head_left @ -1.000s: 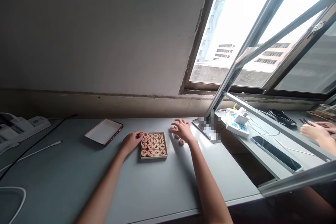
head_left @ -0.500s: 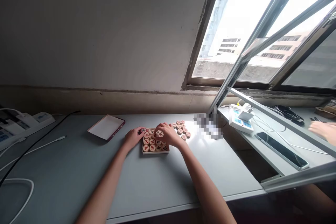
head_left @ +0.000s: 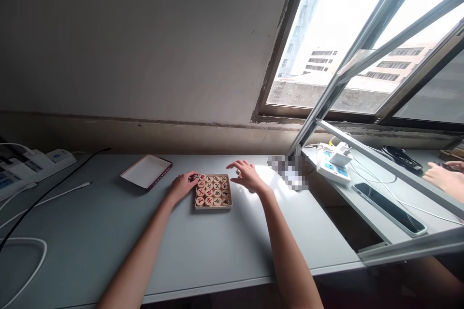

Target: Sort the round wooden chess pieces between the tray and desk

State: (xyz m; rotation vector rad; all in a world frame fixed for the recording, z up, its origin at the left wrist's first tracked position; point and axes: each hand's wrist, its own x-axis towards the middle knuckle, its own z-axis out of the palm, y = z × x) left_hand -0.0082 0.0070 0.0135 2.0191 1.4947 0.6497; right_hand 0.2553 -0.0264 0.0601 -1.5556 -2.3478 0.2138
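A shallow box (head_left: 213, 207) stands on the grey table, filled with rows of round wooden pieces marked with red or black characters. At its upper left corner is my left hand (head_left: 183, 186), its fingers closed by the box edge and a piece; what they grip is too small to tell. My right hand (head_left: 247, 176) hovers to the right of the box with its fingers spread. Beneath it lie loose round pieces (head_left: 240, 174), mostly hidden by the hand.
An upturned box lid (head_left: 147, 172) lies left of the box. Cables and a power strip (head_left: 36, 169) are at the far left. Past the metal frame (head_left: 308, 130), the right table bears a phone (head_left: 389, 208) and another power strip (head_left: 331, 166). Another person's hand (head_left: 444, 177) shows there.
My right hand has moved right, off the box and over the loose pieces, and its fingers have spread. My left hand stays at the box corner.
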